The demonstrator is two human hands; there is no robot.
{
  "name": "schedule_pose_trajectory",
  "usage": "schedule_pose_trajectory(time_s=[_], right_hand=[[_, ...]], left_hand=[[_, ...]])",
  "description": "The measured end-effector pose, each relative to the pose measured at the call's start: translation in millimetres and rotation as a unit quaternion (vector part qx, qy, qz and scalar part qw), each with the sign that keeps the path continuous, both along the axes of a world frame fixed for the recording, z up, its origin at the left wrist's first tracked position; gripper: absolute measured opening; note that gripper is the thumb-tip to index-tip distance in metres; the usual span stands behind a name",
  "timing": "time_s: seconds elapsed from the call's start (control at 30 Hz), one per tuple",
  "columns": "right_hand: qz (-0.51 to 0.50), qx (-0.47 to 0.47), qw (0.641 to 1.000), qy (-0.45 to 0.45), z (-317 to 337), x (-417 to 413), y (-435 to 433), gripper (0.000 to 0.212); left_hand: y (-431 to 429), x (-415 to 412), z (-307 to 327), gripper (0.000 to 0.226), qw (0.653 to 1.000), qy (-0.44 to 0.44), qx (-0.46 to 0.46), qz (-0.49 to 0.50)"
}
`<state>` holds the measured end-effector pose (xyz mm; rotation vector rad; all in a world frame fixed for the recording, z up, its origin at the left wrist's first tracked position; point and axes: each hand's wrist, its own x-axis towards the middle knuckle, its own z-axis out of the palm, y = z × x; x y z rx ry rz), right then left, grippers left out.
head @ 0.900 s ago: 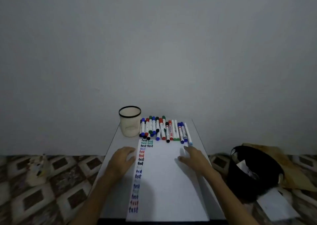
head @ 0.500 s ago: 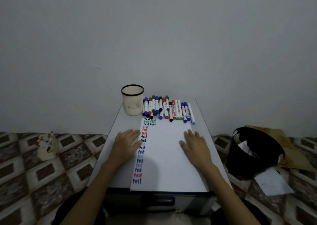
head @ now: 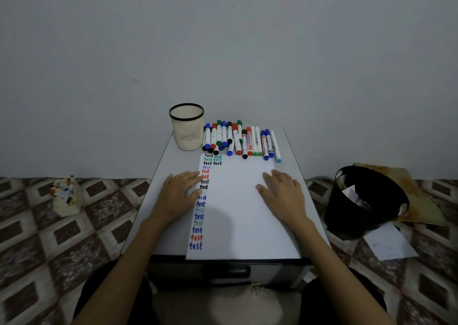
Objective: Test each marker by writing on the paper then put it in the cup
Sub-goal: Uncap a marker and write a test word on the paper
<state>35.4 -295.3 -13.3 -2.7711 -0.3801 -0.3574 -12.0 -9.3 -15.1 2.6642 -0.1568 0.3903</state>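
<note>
Neither hand held anything: the left hand (head: 179, 195) and the right hand (head: 282, 195) lay palm-down with straight, slightly spread fingers. The left's fingertips crossed the paper's left edge, while the right sat inside its right margin.

The paper (head: 243, 213) lay lengthwise on the small table (head: 288, 151), with a column of the word "test" in black, green, blue and red down its left side. Beyond its far edge the markers (head: 238, 138) lay capped in a crowded row. Just to their left stood the cup (head: 186, 136), upright, with no marker showing above its dark rim.

Less than a second earlier the right fingertips had lain close to the pale-blue marker (head: 275, 146) at the row's right end. That hand had since drawn back onto the sheet, and the marker lay where it had been. The left hand had barely shifted. The wearer's head had dipped, bringing the table's front edge and a dark handle into sight.

With no marker lifted and the cup apparently empty, the round looked yet to begin, and the next reach would likely go to the row.

On the tiled floor stood a black bin (head: 364, 200) to the right, with a loose sheet (head: 389, 245) beside it.
</note>
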Motion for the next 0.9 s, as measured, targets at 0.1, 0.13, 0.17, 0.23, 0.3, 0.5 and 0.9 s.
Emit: schedule_pose_trajectory(time_s=[0.1,0.13,0.17,0.23,0.3,0.5,0.9], right_hand=[[-0.05,0.116,0.992,-0.03,9.5,18.1,7.0,0.043],[-0.069,0.136,0.988,-0.032,11.8,26.9,10.4,0.043],[-0.085,0.144,0.985,-0.033,14.0,35.0,13.4,0.043],[-0.109,0.124,0.986,-0.037,15.7,49.4,18.7,0.042],[-0.128,0.104,0.985,-0.041,14.4,60.2,20.9,0.036],[-0.152,0.206,0.966,-0.045,9.6,67.0,18.0,0.021],[-0.102,0.563,0.787,-0.233,35.6,19.9,18.7,0.022]], left_hand=[[0.8,-0.6,-1.9,0.057,1.0,-0.011,-0.016,0.003],[0.6,-1.6,-2.1,0.059,1.0,-0.012,-0.021,0.005],[0.5,-2.5,-2.4,0.062,1.0,-0.014,-0.025,0.006],[0.4,-3.6,-2.6,0.07,1.0,-0.02,-0.019,0.001],[0.6,-3.6,-2.5,0.074,1.0,-0.024,-0.011,-0.004],[0.5,-3.3,-1.5,0.072,0.998,-0.046,-0.044,-0.012],[-0.8,-4.8,0.5,0.073,0.998,-0.018,-0.058,0.006]])
